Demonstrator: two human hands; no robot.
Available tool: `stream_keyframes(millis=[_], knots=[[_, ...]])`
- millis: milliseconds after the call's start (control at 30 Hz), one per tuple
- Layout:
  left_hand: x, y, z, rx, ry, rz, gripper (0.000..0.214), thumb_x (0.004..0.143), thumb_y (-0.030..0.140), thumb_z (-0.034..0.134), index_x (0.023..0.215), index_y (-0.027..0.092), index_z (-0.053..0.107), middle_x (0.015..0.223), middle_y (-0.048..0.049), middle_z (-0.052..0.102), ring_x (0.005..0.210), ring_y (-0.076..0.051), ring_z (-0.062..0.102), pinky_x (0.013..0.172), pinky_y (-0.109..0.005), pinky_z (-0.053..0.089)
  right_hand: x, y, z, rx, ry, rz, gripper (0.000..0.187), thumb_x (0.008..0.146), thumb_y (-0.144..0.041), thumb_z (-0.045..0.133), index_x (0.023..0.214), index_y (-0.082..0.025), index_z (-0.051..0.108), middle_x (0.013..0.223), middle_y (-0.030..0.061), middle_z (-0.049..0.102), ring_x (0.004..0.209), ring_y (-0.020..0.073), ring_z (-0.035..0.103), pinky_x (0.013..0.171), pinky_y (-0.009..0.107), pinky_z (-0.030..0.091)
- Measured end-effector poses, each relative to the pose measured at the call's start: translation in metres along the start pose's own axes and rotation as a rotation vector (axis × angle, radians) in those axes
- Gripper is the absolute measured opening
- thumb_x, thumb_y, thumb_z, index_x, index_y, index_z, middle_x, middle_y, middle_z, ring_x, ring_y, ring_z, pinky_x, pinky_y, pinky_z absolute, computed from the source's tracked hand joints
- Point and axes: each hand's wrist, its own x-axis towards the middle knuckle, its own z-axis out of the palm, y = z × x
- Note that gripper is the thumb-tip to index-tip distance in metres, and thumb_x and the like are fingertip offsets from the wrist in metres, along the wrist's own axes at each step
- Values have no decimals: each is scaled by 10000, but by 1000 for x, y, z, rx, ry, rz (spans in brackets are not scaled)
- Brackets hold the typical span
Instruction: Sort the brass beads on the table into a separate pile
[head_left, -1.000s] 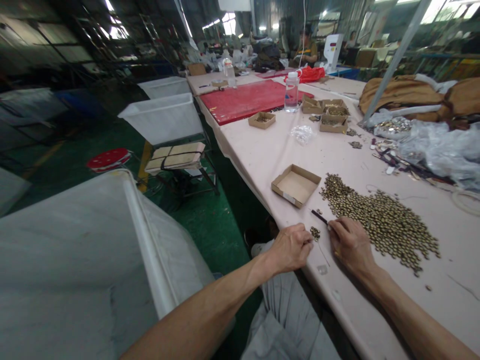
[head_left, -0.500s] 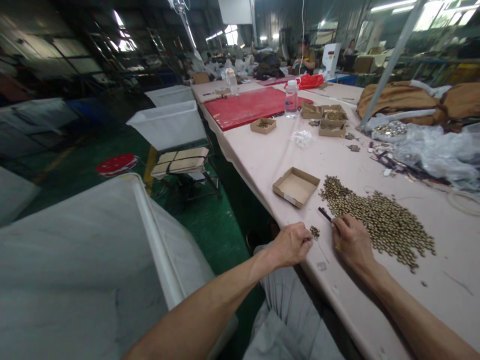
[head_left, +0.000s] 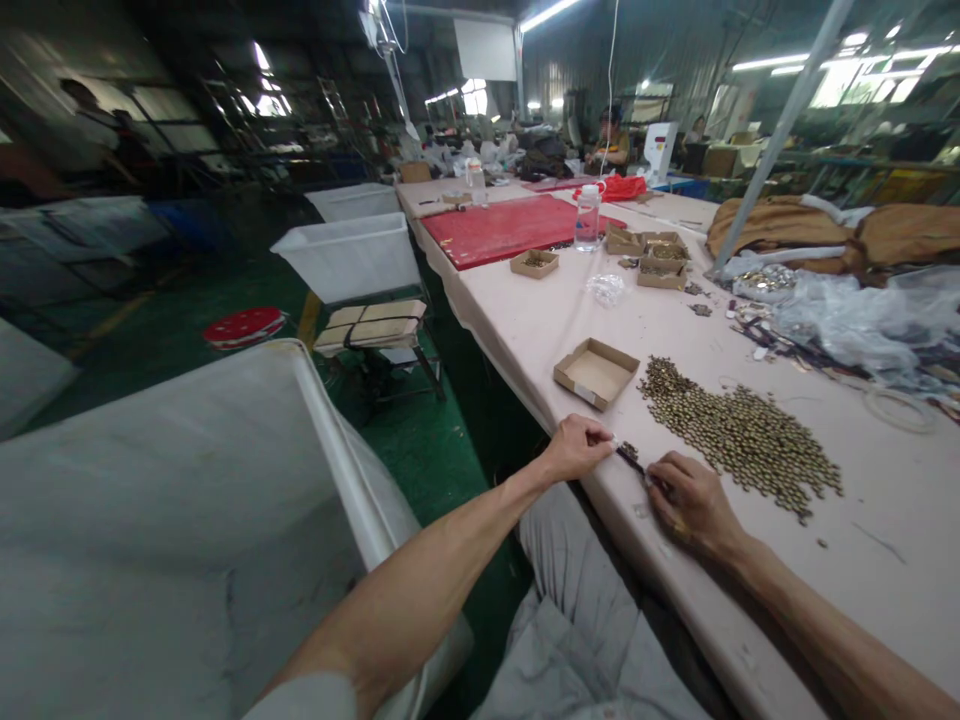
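Observation:
My right hand (head_left: 694,500) is closed on one end of a thin dark stick-like strip (head_left: 632,460), just above the pink-covered table. At the strip's far end my left hand (head_left: 581,447) has its fingers pinched together; whether it holds the strip's tip or a small piece is hidden. A few small brass-coloured metal pieces (head_left: 630,450) lie right behind the strip. Beyond my right hand spreads a large heap of similar small round metal pieces (head_left: 739,430). A shallow cardboard box (head_left: 598,372) sits behind my left hand.
A big white bin (head_left: 330,470) stands close on my left. Further along the table are small boxes of metal parts (head_left: 535,263), a water bottle (head_left: 587,217) and a red board (head_left: 510,232). Plastic bags (head_left: 862,310) and a slanting metal pole (head_left: 780,140) are at right.
My right hand has brought the dark strip left and towards me, to my left fingers. My left hand has shifted slightly away from me. The view has tilted a little.

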Motion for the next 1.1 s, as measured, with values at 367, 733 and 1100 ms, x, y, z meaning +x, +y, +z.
stream_keyframes(millis=[367,733,1100], knots=[[1,-6,-2,70,-63,51,306,763,343,657,900,102,788,749,-24,711,695,-130,586,643,-227,437,7,12,7,-131,50,168,183,889,-249,523,937,-178,684,849,50,595,762,158,533,725,271,398],[-22,48,-33,424,25,28,205,753,297,640,728,107,712,634,4,601,640,-126,540,631,-238,412,7,12,12,-187,38,295,198,901,-246,514,991,-190,682,954,48,608,818,151,549,745,253,370],[-232,101,-81,986,72,85,270,866,260,582,1115,226,680,1055,-68,626,961,-214,622,889,-353,516,11,11,-5,-242,19,380,190,919,-215,505,989,-173,676,993,91,616,881,174,555,792,268,372]])
